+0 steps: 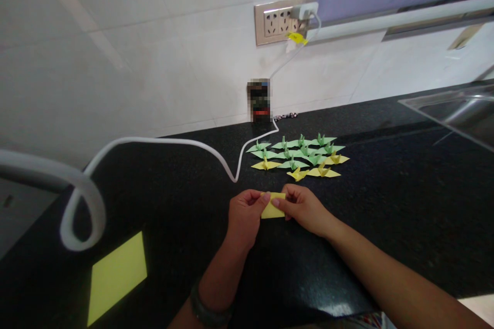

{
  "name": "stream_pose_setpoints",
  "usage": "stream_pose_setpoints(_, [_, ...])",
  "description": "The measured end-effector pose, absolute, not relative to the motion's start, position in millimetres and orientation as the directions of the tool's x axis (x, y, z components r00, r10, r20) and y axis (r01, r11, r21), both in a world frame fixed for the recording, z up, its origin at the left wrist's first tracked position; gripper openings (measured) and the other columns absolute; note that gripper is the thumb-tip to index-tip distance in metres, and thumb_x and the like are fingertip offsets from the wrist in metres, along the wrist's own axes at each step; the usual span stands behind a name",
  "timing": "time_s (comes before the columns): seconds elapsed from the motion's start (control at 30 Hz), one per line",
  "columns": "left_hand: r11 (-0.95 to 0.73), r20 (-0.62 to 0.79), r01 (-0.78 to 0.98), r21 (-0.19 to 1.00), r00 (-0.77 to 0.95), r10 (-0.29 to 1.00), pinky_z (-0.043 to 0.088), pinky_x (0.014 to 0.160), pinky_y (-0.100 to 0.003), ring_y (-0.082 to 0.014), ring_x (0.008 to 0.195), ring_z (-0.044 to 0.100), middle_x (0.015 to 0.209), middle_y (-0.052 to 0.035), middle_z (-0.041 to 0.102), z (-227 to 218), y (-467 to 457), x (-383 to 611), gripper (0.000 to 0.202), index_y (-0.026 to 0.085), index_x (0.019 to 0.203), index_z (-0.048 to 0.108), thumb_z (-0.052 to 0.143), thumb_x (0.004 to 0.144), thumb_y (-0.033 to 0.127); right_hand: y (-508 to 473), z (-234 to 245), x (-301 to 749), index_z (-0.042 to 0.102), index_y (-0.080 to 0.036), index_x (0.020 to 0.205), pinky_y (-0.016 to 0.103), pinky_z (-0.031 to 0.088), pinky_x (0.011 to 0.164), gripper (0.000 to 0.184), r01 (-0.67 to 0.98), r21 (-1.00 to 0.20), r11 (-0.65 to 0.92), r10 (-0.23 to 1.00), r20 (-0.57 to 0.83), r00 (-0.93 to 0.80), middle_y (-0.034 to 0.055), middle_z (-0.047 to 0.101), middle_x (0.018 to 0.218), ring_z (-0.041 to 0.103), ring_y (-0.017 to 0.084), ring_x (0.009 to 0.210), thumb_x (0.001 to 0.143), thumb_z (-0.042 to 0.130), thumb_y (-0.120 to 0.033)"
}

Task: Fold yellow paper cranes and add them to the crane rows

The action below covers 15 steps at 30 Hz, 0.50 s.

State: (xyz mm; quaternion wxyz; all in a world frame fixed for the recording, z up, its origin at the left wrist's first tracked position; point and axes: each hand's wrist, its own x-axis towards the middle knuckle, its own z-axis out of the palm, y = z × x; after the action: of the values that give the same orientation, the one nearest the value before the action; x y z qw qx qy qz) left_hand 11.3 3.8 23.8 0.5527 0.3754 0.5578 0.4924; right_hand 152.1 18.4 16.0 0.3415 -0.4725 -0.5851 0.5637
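Between my two hands is a small piece of yellow paper (273, 209), held just above the dark counter. My left hand (246, 214) pinches its left side, thumb on top. On the right side, my right hand (304, 208) grips the same paper, thumb lying across its face and fingers curled behind. Beyond my hands stand several folded paper cranes in close rows, green ones (292, 163) mostly at the back and yellow ones (322, 171) mostly at the front. At the lower left lies a flat yellow sheet (119, 277).
A white cable (185, 141) loops across the black counter (173, 205) from the left. Against the tiled wall leans a phone-like device (260, 100), blurred out, beside a beaded string (286, 116). A wall socket (278, 21) holds a white charger (303, 11). The sink (459, 108) is at right.
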Motion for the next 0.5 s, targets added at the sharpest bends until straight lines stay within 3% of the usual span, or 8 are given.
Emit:
stream_pose_setpoints(0.27, [0.249,-0.272,-0.225,0.942,-0.080,0.959,0.039,0.049,-0.021,-0.0101,0.051,0.052,0.058,-0.0002,0.059,18.5,5.8,11.4,0.026,0.013,0.069,0.059,0.058,0.066,0.039,18.5,21.8,154.3,0.048,-0.015,0.064,0.017,0.031,0.041,0.020,0.055,-0.986,-0.156,0.911,-0.165,-0.377,-0.0056,0.046,0.048,0.041,0.006,0.042,0.070,0.056,-0.032])
stream_pose_setpoints(0.5, [0.290,-0.288,-0.181,0.940,0.034,0.957,0.039,0.050,-0.020,-0.0095,0.052,0.051,0.059,0.0004,0.059,21.7,3.3,12.7,0.021,0.013,0.067,0.059,0.068,0.057,0.029,17.3,16.5,154.3,0.049,-0.014,0.061,0.018,0.027,0.041,0.019,0.133,-0.988,-0.073,0.931,-0.115,-0.345,-0.0046,0.045,0.050,0.038,0.006,0.044,0.070,0.056,-0.030])
